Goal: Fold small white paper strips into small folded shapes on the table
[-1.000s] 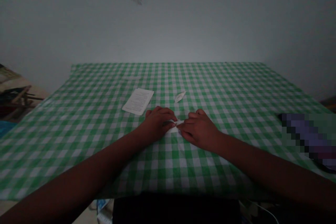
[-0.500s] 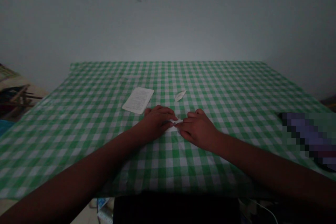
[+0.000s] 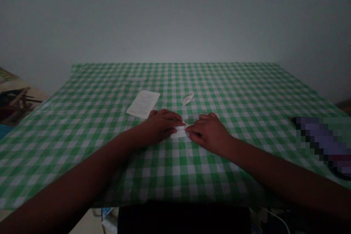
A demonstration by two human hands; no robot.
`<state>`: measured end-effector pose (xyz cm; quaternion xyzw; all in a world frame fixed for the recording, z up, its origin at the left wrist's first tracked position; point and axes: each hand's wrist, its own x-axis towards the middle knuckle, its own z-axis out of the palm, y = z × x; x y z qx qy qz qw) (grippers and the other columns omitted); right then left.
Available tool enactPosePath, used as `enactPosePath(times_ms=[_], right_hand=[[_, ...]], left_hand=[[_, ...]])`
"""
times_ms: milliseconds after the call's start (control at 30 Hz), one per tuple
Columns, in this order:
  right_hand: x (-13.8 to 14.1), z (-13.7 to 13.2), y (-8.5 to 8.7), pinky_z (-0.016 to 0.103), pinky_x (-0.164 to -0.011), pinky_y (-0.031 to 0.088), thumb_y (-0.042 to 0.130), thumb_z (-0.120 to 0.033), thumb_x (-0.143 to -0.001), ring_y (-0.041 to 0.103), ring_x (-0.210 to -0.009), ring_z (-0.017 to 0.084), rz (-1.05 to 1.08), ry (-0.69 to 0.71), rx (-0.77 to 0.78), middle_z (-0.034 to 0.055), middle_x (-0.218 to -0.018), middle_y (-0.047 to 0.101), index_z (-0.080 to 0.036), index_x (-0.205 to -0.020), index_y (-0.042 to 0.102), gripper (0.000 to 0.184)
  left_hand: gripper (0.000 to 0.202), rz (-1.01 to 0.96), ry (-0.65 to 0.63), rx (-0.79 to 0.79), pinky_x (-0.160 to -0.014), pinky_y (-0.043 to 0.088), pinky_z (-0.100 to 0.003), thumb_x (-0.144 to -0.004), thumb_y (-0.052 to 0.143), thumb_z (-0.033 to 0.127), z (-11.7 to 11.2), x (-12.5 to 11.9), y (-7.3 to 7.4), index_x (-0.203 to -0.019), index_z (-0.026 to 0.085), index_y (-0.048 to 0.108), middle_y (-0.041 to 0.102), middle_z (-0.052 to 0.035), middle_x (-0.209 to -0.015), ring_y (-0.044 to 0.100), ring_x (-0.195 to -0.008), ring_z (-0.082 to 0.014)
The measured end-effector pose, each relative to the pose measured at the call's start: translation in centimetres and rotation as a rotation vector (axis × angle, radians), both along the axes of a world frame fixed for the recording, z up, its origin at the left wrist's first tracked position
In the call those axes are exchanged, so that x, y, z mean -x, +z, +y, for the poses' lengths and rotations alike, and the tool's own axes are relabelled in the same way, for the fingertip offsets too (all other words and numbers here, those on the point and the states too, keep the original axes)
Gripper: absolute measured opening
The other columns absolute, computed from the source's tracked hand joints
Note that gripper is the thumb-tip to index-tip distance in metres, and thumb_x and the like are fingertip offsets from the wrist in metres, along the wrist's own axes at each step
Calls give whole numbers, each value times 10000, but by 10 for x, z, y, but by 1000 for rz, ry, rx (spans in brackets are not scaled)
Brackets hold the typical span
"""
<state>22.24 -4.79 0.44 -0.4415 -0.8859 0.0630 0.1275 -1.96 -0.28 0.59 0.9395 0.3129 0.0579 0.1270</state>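
A small folded piece of white paper [image 3: 180,132] lies on the checked cloth near the middle, between my two hands. My left hand [image 3: 164,126] has its fingers bent over the paper's left end, thumb and fingertips pressing on it. From the other side, my right hand [image 3: 207,129] pinches the paper's right end between thumb and fingers. Part of the paper is hidden beneath the fingers. Just beyond the hands sits a small folded paper shape [image 3: 188,99], pointed at its ends. Behind my left hand lies a stack of printed paper sheets [image 3: 144,104].
A green and white checked tablecloth [image 3: 246,95] covers the table. At the right edge rests a dark-edged object [image 3: 323,142], its surface blurred out by pixels. A pale wall [image 3: 175,18] rises behind the table. A white cable [image 3: 276,219] hangs below the front edge.
My left thumb has shifted away from my right hand's fingertips, and more of the white paper shows between the hands. The other papers stay put on the table.
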Motion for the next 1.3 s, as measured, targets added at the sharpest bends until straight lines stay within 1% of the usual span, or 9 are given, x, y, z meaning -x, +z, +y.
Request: enactPosePath(times_ms=[233, 400, 567, 700, 800, 900, 1067, 1133, 1300], right_hand=[[-6, -1, 8, 373, -735, 225, 566, -319, -926, 553, -821, 196, -79, 4, -18, -15, -790, 736, -246, -893, 743, 194], [-7, -9, 21, 395, -719, 208, 544, -275, -930, 544, -823, 218, -273, 49, -71, 38, -760, 718, -201, -850, 717, 205], [-11, -9, 25, 398, -718, 209, 544, -261, -925, 551, -820, 221, -316, 48, -83, 36, -759, 716, -197, -807, 693, 201], [-14, -4, 23, 390, -738, 233, 544, -276, -911, 555, -788, 206, -233, 0, -76, 24, -741, 702, -194, -722, 662, 237], [-14, -2, 21, 368, -750, 255, 575, -277, -879, 559, -770, 186, -133, 1, -46, 10, -753, 697, -203, -751, 671, 177], [-12, -2, 20, 354, -737, 260, 573, -273, -880, 554, -749, 177, -103, 26, -33, 7, -727, 678, -205, -758, 674, 173], [-12, 0, 18, 349, -701, 251, 444, -304, -976, 513, -672, 162, -60, 32, -79, 16, -634, 628, -182, -656, 631, 390], [-11, 0, 19, 347, -696, 252, 405, -296, -994, 509, -664, 158, -28, 34, -98, 14, -622, 618, -178, -637, 615, 430], [-10, -1, 22, 343, -727, 276, 427, -280, -967, 566, -784, 181, 35, 34, -63, 36, -785, 675, -162, -847, 667, 294]], left_hand=[[432, 32, -2, 90, -976, 287, -434, -958, 492, 224, -1, 3, 12, -1370, 353, 492, 518, -18, -1424, 434, -1264, -264], [479, 54, -51, 70, -971, 270, -440, -931, 497, 147, -3, 3, 16, -1327, 414, 531, 497, 13, -1447, 423, -1284, -262], [491, 73, -55, 59, -995, 245, -453, -926, 510, 149, -5, 3, 19, -1316, 448, 537, 485, 42, -1452, 418, -1292, -255], [472, 57, -50, 43, -1006, 246, -463, -921, 521, 170, -7, 3, 18, -1305, 444, 555, 499, 37, -1436, 413, -1283, -264], [455, 42, -33, 29, -990, 266, -465, -916, 528, 181, -9, 0, 17, -1286, 440, 577, 514, 26, -1410, 425, -1247, -268], [422, 18, -10, 4, -972, 287, -458, -927, 529, 214, -12, -4, 15, -1286, 430, 585, 531, 13, -1375, 436, -1208, -265], [379, -6, 12, 1, -961, 303, -455, -945, 531, 272, -15, -11, 14, -1290, 419, 588, 546, -3, -1324, 437, -1187, -266], [342, -18, 34, 19, -953, 307, -445, -951, 533, 295, -15, -13, 12, -1262, 414, 612, 557, 0, -1300, 447, -1166, -257], [241, -67, 126, 49, -913, 307, -414, -957, 549, 355, -14, -19, 5, -1154, 405, 678, 596, 17, -1225, 468, -1117, -233]])
